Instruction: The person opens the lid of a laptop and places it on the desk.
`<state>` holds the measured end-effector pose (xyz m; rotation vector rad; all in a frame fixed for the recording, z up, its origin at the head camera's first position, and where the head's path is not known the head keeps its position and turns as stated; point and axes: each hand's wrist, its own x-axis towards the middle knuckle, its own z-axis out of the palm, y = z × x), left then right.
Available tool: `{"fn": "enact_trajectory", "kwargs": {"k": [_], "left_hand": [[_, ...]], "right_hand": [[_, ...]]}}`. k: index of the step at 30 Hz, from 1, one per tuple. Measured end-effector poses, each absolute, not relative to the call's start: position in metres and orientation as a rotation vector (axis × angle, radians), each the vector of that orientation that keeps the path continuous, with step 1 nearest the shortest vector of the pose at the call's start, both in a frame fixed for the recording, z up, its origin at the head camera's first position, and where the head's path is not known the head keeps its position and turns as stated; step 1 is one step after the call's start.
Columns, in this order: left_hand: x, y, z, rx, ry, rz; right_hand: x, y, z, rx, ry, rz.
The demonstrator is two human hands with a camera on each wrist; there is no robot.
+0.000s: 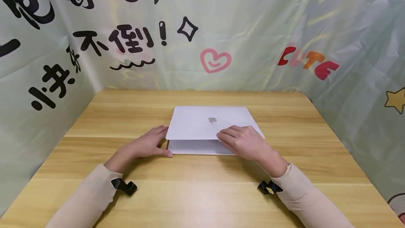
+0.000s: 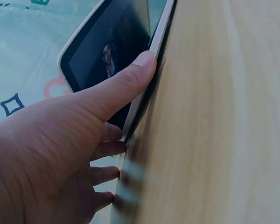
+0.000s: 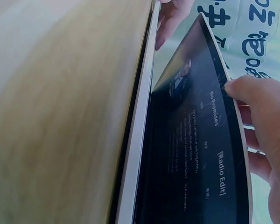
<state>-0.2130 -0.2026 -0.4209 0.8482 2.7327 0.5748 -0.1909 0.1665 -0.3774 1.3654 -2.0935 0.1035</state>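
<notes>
A silver laptop (image 1: 199, 122) with a dark apple logo lies on the table, its lid partly raised at the front. My right hand (image 1: 242, 141) pinches the lid's front edge, thumb on the screen-side rim and fingers over the outside. At the front left corner of the base (image 1: 196, 147), my left hand (image 1: 147, 145) rests with its thumb on the front edge and its fingers along the left side. Inside the lid, the lit screen (image 3: 196, 126) shows white text and a small picture in the right wrist view. The keyboard is hidden.
The wooden table (image 1: 190, 192) extends around the laptop. Behind it and at both sides hang pale printed cloths (image 1: 253, 17) with lettering and a pink heart. A small black camera (image 1: 124, 187) is worn at the left wrist, another black camera (image 1: 269, 187) at the right.
</notes>
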Motion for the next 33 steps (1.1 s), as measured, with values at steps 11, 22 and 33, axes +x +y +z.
{"fn": "enact_trajectory", "kwargs": {"k": [11,22,33], "left_hand": [[-0.21,-0.202,-0.416,0.833,2.735,0.565],[-0.211,-0.201,-0.418,0.86,2.753,0.532],[-0.212,-0.202,-0.416,0.882,2.752,0.518]], "right_hand": [[-0.191,0.165,-0.374,1.26,-2.105,0.108],[-0.197,0.158,-0.373,1.137,-1.968,0.183],[-0.202,0.154,-0.37,1.027,-1.939,0.173]]}}
